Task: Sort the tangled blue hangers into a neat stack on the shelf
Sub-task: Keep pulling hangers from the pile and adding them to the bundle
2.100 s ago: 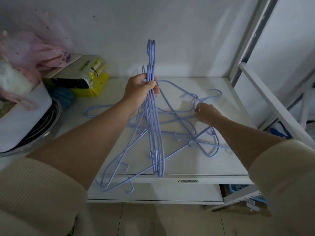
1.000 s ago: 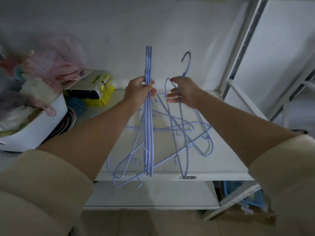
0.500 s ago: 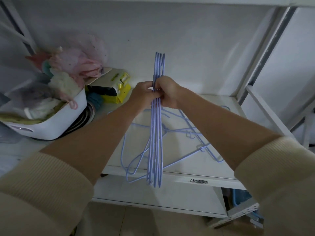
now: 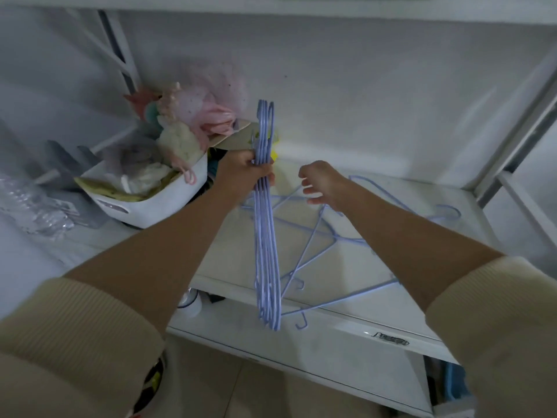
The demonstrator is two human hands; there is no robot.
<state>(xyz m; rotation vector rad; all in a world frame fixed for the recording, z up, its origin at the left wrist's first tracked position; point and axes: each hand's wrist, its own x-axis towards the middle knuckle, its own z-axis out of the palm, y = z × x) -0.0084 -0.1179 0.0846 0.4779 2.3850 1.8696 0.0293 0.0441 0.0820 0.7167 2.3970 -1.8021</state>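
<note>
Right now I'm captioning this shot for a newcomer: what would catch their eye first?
First, the bundle of blue hangers held upright in the left hand at centre. Next, the open right hand reaching over the loose hangers tangled on the white shelf. At left, a white tub overflows with pink and cream fabric.
</note>
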